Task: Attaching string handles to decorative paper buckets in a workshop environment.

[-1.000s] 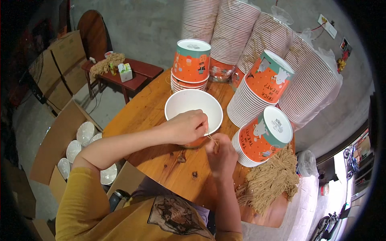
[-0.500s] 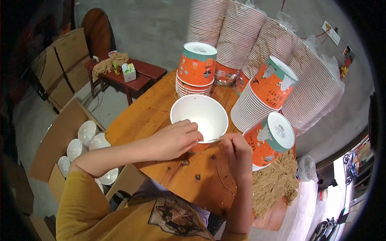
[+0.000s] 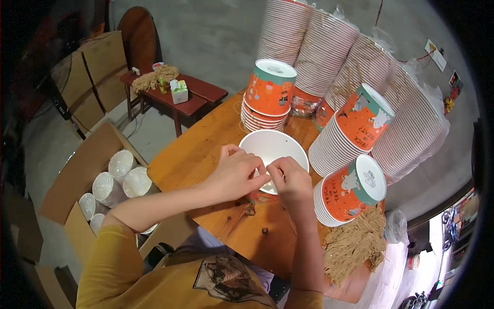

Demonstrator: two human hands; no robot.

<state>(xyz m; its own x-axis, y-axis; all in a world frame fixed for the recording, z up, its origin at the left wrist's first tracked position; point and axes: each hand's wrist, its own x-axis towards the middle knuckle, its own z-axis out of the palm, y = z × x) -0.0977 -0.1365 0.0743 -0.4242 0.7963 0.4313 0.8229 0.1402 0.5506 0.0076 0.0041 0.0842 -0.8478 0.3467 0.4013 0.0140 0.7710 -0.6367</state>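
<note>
A white-lined paper bucket [image 3: 280, 141] stands mouth up on the wooden table, its orange outside showing a little below the near rim. Both hands meet over that near rim. My left hand [image 3: 239, 172] has thumb and forefinger pinched together at the rim, its other fingers bent over the opening. My right hand [image 3: 292, 180] is closed in a pinch just beside it, fingertips almost touching the left ones. Whatever lies between the fingertips is too small and covered to make out.
Orange-and-green upside-down bucket stacks [image 3: 272, 90] stand behind and right [image 3: 350, 188]. Tall wrapped bucket stacks [image 3: 329, 46] line the back. A bundle of tan cords [image 3: 355, 244] lies at the right table edge. Left, an open carton [image 3: 72, 193] holds several buckets; beyond is a red bench [image 3: 206, 92].
My right hand has moved left along the rim to meet my left hand. The thin cord that hung below it is now mostly out of sight. The whole view has shifted slightly.
</note>
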